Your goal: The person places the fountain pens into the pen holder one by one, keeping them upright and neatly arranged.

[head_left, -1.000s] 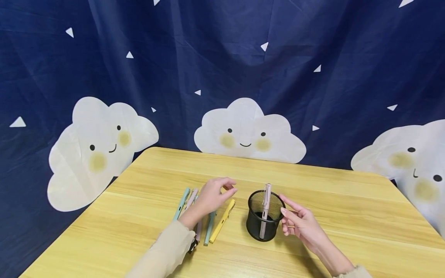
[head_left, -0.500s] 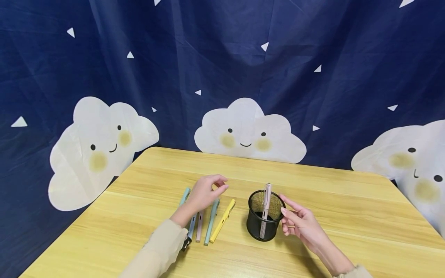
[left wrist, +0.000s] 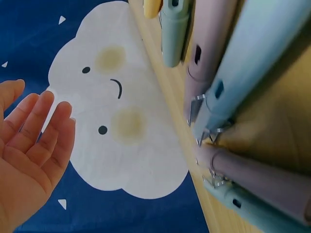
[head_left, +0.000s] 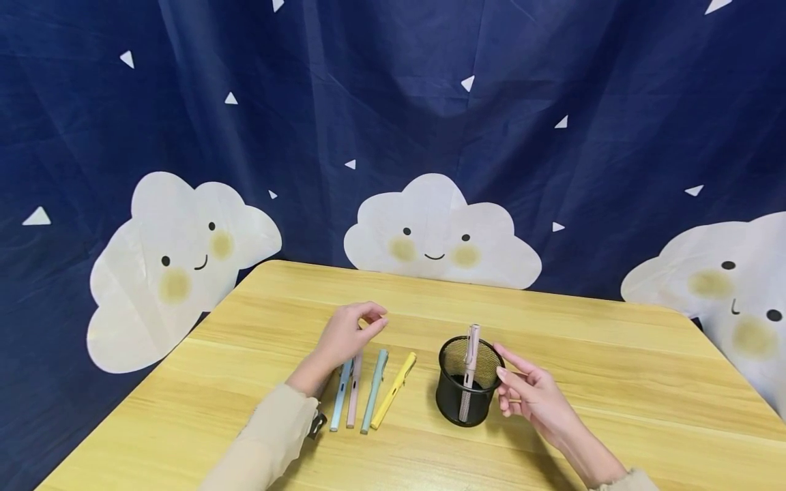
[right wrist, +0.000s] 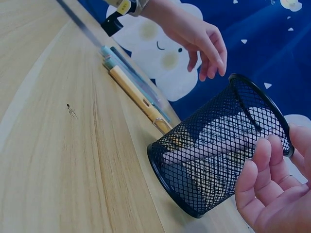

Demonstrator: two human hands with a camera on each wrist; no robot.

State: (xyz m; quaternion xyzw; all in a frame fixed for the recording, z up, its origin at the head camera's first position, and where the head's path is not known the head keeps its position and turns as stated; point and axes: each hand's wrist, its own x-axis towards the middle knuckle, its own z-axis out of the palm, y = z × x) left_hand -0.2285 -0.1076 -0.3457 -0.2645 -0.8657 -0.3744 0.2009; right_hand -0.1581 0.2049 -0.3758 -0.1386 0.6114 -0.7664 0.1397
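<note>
My left hand (head_left: pixel 340 334) hovers above the far ends of the pens, fingers loosely bent and holding nothing. Below it a blue pen (head_left: pixel 341 395), a mauve pen (head_left: pixel 353 395), a teal pen (head_left: pixel 374 392) and a yellow pen (head_left: pixel 394 390) lie side by side. The left wrist view adds another mauve pen (left wrist: pixel 257 177) and a second teal pen (left wrist: pixel 257 208), hidden under the arm from the head. With thumb and fingers at its rim, my right hand (head_left: pixel 534 399) holds a black mesh pen holder (head_left: pixel 453 404). One pale pink pen (head_left: pixel 471 351) leans upright inside it.
The wooden table (head_left: pixel 589 354) reaches back to a dark blue curtain (head_left: pixel 393 102) printed with white clouds. A black wrist strap piece (head_left: pixel 317 425) shows at the left cuff.
My left hand has drifted left and slightly back, uncovering the blue and mauve pens while its arm covers the leftmost ones. The right hand and the pen holder have stayed put.
</note>
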